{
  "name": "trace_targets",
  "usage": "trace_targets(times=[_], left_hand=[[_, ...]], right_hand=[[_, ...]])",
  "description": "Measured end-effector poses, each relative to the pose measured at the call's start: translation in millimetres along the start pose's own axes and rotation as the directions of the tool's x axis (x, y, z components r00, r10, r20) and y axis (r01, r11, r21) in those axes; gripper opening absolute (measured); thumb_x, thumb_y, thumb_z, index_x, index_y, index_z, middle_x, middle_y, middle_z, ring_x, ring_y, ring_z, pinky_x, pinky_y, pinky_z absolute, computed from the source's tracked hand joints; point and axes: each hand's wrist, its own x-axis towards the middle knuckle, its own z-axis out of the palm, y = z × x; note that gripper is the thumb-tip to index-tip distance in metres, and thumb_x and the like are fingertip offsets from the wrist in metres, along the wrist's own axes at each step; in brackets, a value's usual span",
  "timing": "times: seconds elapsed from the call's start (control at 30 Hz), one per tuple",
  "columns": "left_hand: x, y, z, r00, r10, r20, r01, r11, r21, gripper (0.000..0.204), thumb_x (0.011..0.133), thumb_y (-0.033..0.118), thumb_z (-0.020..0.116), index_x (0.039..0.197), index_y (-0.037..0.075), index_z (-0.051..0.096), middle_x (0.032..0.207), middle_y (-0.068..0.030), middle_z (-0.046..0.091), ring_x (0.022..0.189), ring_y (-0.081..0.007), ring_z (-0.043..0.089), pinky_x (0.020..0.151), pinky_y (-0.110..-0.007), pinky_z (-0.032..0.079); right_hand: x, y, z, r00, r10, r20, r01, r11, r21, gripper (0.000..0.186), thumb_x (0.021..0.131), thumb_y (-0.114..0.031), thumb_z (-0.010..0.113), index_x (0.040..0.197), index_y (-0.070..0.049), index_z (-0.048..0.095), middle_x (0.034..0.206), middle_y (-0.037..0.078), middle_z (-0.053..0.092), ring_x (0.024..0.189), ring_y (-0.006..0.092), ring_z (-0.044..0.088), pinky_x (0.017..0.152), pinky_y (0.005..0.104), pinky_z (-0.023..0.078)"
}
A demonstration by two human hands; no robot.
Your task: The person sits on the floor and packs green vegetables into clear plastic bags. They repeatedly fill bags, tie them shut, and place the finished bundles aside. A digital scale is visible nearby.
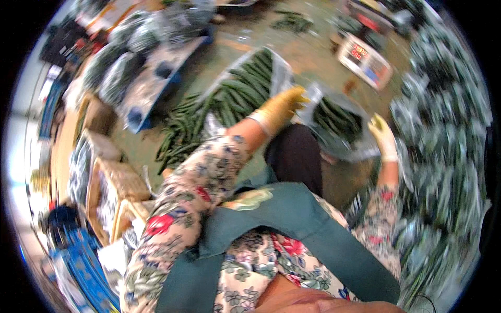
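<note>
A clear plastic bag [336,146] with dark green cucumbers [336,116] in it stands with its mouth spread between my hands. My left hand [282,110], in a yellow glove, has its bent fingers on the bag's left rim. On the opposite rim is my right hand [383,138], in a paler yellow glove, its fingers curled at the plastic. Motion blurs both hands' fingertips a little. Left of the bag, a large heap of loose cucumbers [229,99] spills out of an opened plastic sheet or sack [282,73] on the floor.
A weighing scale [365,61] with a lit red display stands beyond the bag. Many filled plastic bags [438,156] cover the right side. More filled bags [122,70] lie by a blue-edged tray [156,86] at far left. Foam boxes [117,182] and a blue crate [86,266] stand left.
</note>
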Motion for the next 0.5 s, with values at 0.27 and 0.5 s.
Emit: trace_targets(times=[0.27, 0.5], left_hand=[[-21.3, 9.2, -4.8, 0.985, -0.053, -0.164, 0.056, 0.998, 0.013, 0.047, 0.098, 0.040, 0.046, 0.137, 0.015, 0.051, 0.137, -0.0144, 0.057, 0.116, -0.0292, 0.055, 0.097, -0.039, 0.040], [-23.2, 8.5, -2.6, 0.975, -0.070, -0.211, 0.086, 0.994, 0.069, 0.046, 0.099, 0.039, 0.047, 0.139, 0.016, 0.049, 0.138, -0.0128, 0.056, 0.115, -0.0266, 0.055, 0.095, -0.037, 0.042]], right_hand=[[-37.5, -40.5, -33.4, 0.971, 0.229, -0.073, -0.195, 0.927, 0.320, 0.056, 0.089, -0.024, 0.074, 0.134, 0.002, 0.054, 0.125, 0.012, 0.063, 0.114, 0.0170, 0.060, 0.100, 0.0288, 0.044], [-54.8, -33.1, -37.7, 0.974, 0.203, -0.098, -0.162, 0.933, 0.320, 0.055, 0.088, -0.023, 0.075, 0.133, 0.002, 0.055, 0.123, 0.011, 0.064, 0.111, 0.0165, 0.060, 0.099, 0.0289, 0.046]])
